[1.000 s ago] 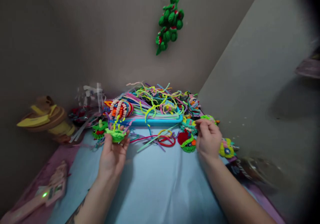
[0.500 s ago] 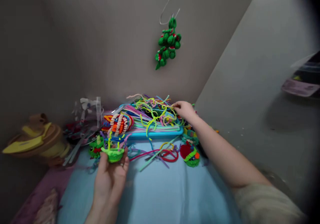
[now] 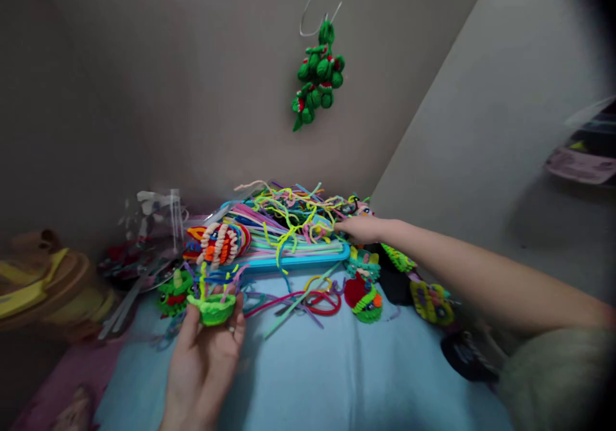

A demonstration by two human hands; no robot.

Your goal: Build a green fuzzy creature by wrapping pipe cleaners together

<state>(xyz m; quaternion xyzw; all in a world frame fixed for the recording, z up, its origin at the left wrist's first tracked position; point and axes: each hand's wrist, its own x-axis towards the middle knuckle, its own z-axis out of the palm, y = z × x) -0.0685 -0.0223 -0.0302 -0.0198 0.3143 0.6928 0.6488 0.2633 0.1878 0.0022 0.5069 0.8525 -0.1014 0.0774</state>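
My left hand [image 3: 206, 354] is closed around the base of a small bright green pipe-cleaner basket [image 3: 215, 309], which is held upright. Yellow and purple stems stick up from its rim. At the right end of a heap of coloured pipe cleaners [image 3: 274, 226] is my right hand [image 3: 359, 229], palm down, its fingers bunched together beside a pink, yellow and blue tangled piece [image 3: 318, 228]. Whatever those fingertips pinch is too small and blurred to make out. The heap lies in and over a blue tray [image 3: 289, 262].
An orange, cream and red striped fuzzy piece [image 3: 219, 244] rests at the tray's left. Loose stems and a red-and-green fuzzy figure [image 3: 364, 299] lie on the blue cloth [image 3: 308, 380]. A yellow-brown container [image 3: 58, 283] stands far left. Green ornaments [image 3: 317, 75] hang from a hook.
My right hand has come down and a little nearer, from the top of the heap to its right side, with the forearm swung outward. My left hand still holds the green basket.
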